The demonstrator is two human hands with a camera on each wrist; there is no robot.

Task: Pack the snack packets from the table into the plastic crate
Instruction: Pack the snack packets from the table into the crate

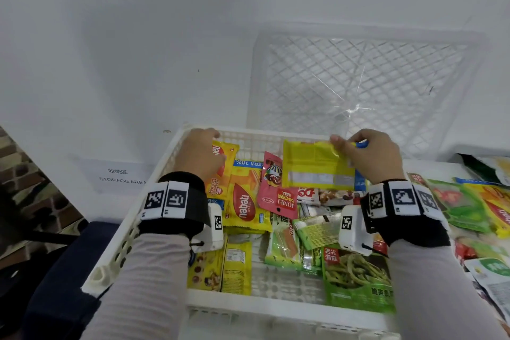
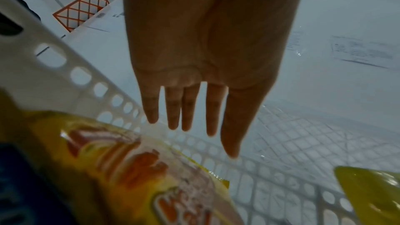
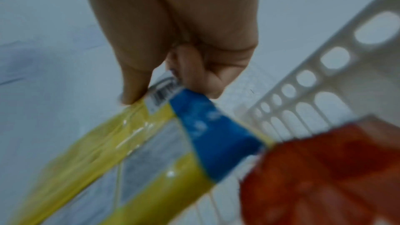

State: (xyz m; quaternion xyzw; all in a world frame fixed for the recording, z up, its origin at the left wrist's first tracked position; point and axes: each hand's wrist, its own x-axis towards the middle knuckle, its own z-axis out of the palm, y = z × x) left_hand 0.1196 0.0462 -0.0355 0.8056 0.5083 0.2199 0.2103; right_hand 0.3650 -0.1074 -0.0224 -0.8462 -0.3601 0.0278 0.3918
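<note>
The right hand [image 1: 369, 157] pinched a yellow packet [image 1: 314, 165] by its top edge over the crate [image 1: 176, 154]'s far side. The left hand [image 1: 200, 153] hovered flat, empty. Best lowered flat beside the pink packet [image 1: 277, 188].

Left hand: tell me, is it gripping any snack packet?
No. The left hand has straight fingers above the white plastic crate, holding nothing.

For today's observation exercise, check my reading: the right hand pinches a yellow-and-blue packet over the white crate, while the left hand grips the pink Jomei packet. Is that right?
Not quite. The left hand grips nothing: the left wrist view shows its fingers straight and empty above the crate. The pink Jomei packet lies in the crate untouched. The right hand does pinch the yellow-and-blue packet over the crate.
</note>
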